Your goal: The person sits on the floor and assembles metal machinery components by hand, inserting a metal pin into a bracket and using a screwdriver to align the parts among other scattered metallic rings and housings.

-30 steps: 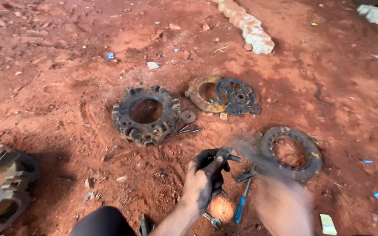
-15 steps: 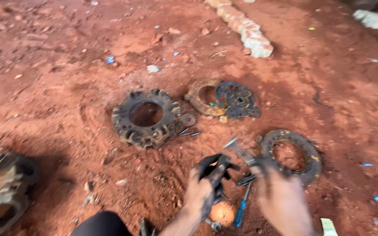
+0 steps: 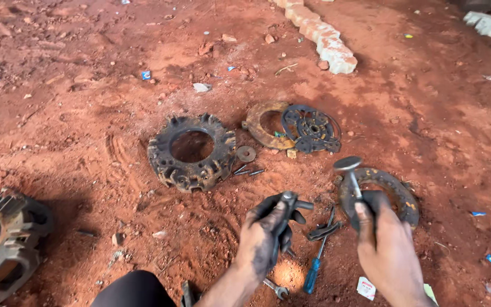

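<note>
The hammer, blurred a second ago, is now raised clear in the clenched right hand, at three o'clock of the small metal part gripped by the left hand.

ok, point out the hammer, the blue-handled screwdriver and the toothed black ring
hammer (image 3: 348,166): head view, on its round metal head.
blue-handled screwdriver (image 3: 312,277): head view, on the blue handle.
toothed black ring (image 3: 166,163): head view, on the left side of its rim.
</note>
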